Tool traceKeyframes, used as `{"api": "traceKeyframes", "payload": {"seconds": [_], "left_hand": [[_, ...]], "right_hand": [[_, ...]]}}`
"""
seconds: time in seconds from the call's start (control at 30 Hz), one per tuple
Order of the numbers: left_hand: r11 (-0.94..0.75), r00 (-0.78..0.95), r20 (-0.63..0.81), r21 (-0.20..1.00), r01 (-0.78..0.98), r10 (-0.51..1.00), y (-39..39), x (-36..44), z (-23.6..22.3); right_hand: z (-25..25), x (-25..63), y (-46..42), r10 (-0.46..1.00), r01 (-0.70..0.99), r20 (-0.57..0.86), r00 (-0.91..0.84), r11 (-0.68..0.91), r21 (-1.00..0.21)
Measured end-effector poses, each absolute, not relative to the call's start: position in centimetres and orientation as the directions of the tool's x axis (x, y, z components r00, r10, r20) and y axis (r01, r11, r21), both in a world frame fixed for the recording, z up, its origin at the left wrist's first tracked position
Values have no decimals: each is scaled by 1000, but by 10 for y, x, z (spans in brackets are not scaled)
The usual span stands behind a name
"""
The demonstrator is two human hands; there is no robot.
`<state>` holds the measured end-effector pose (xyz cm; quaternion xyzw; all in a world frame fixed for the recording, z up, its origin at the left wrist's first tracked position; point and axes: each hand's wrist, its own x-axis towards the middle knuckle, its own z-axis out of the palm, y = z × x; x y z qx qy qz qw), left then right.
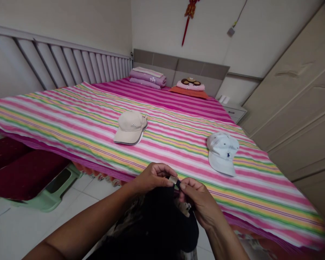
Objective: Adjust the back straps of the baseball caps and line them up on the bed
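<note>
Just in front of my body, over the near edge of the bed, a black cap [162, 216] hangs from both hands, its rear opening toward the right. My left hand [154, 176] pinches the cap's strap by a small metal buckle [173, 180]. On the buckle's other side, my right hand [199, 198] grips the dark strap end between thumb and fingers. Beyond my hands a beige cap [131, 124] rests on the striped sheet, brim toward me. Further right lies a white cap [222, 151] with a small dark emblem.
The striped sheet [92, 130] covers the bed. Folded purple bedding [147, 78] and a pink folded item [191, 86] lie near the headboard [162, 61]. A green stool [56, 193] with dark red cloth stands at left. A wardrobe [292, 90] borders the right.
</note>
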<state>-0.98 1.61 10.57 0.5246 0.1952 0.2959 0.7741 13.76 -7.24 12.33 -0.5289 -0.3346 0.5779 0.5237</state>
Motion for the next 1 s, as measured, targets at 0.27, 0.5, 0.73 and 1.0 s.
{"api": "traceKeyframes", "payload": {"seconds": [0.27, 0.5, 0.73, 1.0], "left_hand": [[181, 742, 58, 955, -237, 668, 16, -10, 102], [74, 725, 127, 968, -238, 677, 16, -10, 100], [45, 698, 130, 973, -227, 704, 13, -9, 99], [74, 693, 140, 960, -269, 707, 12, -10, 99]], "right_hand": [[118, 136, -72, 962, -295, -250, 114, -207, -933], [119, 131, -71, 965, -315, -240, 103, -197, -928], [119, 125, -71, 962, -405, -235, 137, -162, -900], [119, 122, -72, 963, -436, -224, 148, -139, -889]]}}
